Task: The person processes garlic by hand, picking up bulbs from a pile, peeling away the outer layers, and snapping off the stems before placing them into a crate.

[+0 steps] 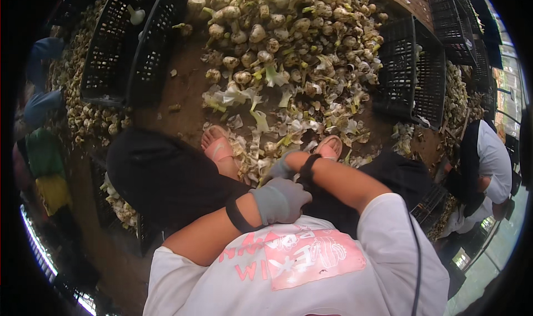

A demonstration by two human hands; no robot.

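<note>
My left hand [282, 200], in a grey work glove, is close to my body above my lap. Its fingers are curled closed, and whatever they may grip is hidden. Just beyond it my right hand [279, 169], also gloved, points left across my front. Its fingers are blurred and mostly out of sight. Past my feet lies a large heap of garlic bulbs [272, 21] with soil on them and short cut stems. Loose garlic skins and leaf trimmings [261, 119] are strewn between the heap and my sandals.
A black plastic crate [108, 52] with a few white bulbs stands at left; another crate [413, 71] stands right of the heap. More garlic [89, 113] lies at far left. Another person [491, 158] in a white top bends at right. My pink sandals [220, 149] flank the trimmings.
</note>
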